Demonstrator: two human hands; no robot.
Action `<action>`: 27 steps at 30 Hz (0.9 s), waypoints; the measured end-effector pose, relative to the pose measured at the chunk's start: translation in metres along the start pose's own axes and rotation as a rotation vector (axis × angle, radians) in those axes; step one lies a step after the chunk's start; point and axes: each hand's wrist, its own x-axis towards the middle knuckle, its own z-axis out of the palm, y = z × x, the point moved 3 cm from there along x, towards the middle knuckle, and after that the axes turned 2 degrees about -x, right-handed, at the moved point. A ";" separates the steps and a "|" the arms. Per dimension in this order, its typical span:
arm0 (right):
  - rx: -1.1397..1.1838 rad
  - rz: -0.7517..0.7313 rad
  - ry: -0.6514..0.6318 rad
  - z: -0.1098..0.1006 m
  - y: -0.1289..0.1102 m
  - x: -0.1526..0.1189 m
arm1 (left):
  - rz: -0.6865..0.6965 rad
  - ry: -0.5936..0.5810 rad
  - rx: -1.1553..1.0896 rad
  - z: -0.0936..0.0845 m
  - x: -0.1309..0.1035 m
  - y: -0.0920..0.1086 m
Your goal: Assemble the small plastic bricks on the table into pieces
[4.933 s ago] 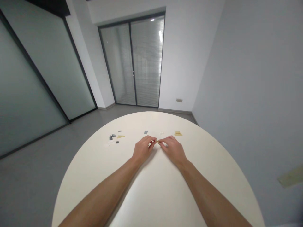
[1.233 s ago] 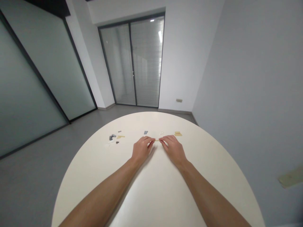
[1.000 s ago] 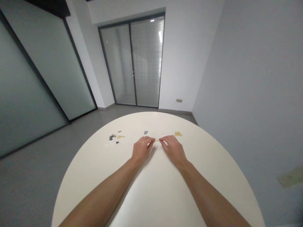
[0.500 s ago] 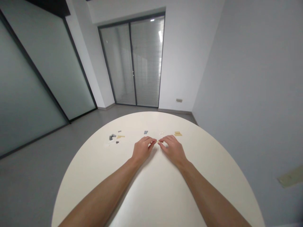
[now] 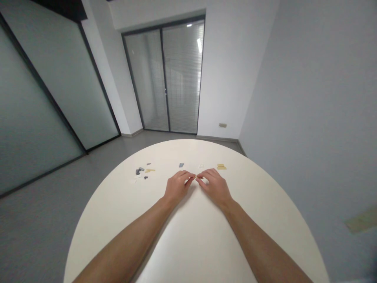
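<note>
Over the far half of the round white table [image 5: 188, 236], my left hand [image 5: 178, 184] and my right hand [image 5: 215, 185] meet fingertip to fingertip. Both are closed in a pinch. Between them is a tiny yellowish piece [image 5: 195, 177], mostly hidden by the fingers; its exact kind is too small to make out. Just beyond my left hand lies a flat blue-grey piece [image 5: 181, 165]. Small whitish pieces [image 5: 201, 166] lie past the fingertips of my right hand, and flat yellow pieces [image 5: 221, 166] lie beyond its knuckles.
Toward the table's left side lies a loose group of small parts: dark grey pieces [image 5: 139, 171], yellow strips [image 5: 150, 170], a black piece [image 5: 146, 177] and a small grey bar [image 5: 149, 164]. Past the table's curved far edge stand a glass door [image 5: 182, 78] and white walls.
My right fingertips have drawn very slightly closer to the left ones, narrowing the gap around the small yellowish piece. The parts on the table stay where they were.
</note>
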 end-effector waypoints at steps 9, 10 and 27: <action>0.018 0.004 0.001 0.000 -0.001 -0.001 | -0.001 0.007 -0.035 -0.001 0.000 0.002; 0.020 0.005 0.000 0.000 -0.002 -0.001 | -0.006 0.007 -0.041 -0.001 0.000 0.002; 0.037 0.021 -0.052 0.001 -0.003 -0.001 | -0.080 -0.001 -0.126 -0.001 -0.001 -0.002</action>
